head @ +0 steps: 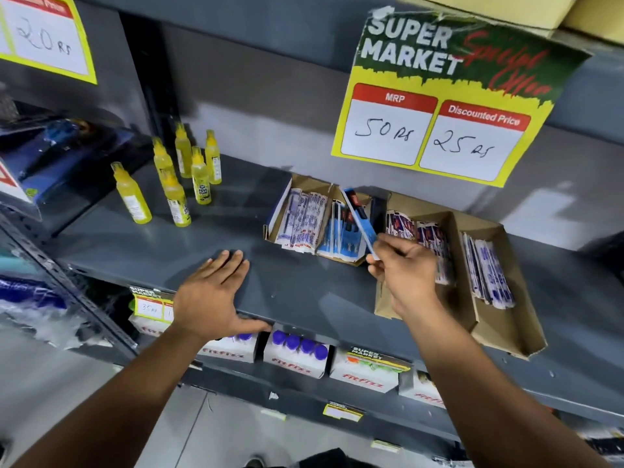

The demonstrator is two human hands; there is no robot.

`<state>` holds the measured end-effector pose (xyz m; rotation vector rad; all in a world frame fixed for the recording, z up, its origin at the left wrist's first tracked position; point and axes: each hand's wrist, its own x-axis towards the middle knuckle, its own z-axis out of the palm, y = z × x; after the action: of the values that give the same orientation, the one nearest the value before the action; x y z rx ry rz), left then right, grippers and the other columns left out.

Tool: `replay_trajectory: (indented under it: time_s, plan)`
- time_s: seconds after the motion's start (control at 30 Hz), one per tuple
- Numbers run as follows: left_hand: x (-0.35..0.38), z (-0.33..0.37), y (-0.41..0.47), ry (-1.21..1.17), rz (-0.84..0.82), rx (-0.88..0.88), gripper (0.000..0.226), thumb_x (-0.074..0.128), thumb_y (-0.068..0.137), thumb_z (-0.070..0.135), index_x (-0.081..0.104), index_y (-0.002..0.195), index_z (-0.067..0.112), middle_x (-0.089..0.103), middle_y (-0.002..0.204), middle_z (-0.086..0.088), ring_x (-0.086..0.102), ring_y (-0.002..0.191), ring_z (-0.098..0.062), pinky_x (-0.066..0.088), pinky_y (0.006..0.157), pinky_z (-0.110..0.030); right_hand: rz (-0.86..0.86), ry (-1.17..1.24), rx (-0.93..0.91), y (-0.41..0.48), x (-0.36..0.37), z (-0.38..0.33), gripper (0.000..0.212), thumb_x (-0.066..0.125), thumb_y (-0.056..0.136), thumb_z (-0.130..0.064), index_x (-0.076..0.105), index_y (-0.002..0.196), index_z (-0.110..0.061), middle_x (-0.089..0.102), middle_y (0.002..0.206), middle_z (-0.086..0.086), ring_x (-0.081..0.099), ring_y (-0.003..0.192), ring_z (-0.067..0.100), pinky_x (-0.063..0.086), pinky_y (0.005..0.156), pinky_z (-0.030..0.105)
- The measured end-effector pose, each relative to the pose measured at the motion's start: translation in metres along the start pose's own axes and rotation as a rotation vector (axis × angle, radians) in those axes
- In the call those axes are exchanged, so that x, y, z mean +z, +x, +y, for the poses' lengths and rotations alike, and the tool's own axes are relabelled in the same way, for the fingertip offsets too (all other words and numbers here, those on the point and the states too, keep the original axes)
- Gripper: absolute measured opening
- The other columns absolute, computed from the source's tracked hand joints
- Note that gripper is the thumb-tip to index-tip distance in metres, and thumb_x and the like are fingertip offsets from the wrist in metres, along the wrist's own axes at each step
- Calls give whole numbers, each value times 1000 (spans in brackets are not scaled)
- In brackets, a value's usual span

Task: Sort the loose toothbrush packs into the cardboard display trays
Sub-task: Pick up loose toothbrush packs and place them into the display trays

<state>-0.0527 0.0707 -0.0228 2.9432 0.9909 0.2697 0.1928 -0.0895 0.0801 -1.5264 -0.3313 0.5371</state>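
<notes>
Two cardboard display trays sit on a grey metal shelf [202,244]. The left tray [305,184] holds white-and-blue toothbrush packs [300,221] on one side and blue packs [341,236] on the other. The right tray [506,329] holds white packs with purple print [489,268]. My right hand [401,271] pinches the lower end of a blue toothbrush pack [359,217], tilted up over the left tray's blue packs. My left hand [212,295] lies flat, fingers spread, on the shelf's front edge, holding nothing.
Several yellow glue bottles [175,184] stand at the shelf's left rear. A yellow price sign [435,130] hangs above the trays. White FitFizz boxes [293,359] with purple caps fill the shelf below. Dark blue packages [50,153] lie at far left.
</notes>
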Motion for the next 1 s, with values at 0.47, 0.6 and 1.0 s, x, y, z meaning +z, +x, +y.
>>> replay_trajectory:
  time_s: [0.47,0.6,1.0]
  plan:
    - [-1,0,1,12,4,23,121,27,62,99,59,128,3,57,136,-14,53,126,-33,47,100,-51,-512,-405,-69,11,-42,-24,19,73,80,-4,75,85,-22,76,74,-3,60,53,1,46,45,15]
    - [-1,1,0,19,-7,13,123,24,62,99,58,130,3,56,137,-14,51,127,-32,44,103,-51,-145,-307,-116,21,-34,-22,21,60,89,0,72,85,-17,68,71,4,57,47,7,50,46,21]
    - [-5,1,2,27,-40,-5,125,27,58,101,56,131,4,52,141,-13,47,132,-32,41,106,-50,-77,-50,262,14,37,-4,20,52,90,-2,60,89,-20,62,80,2,62,67,12,49,55,28]
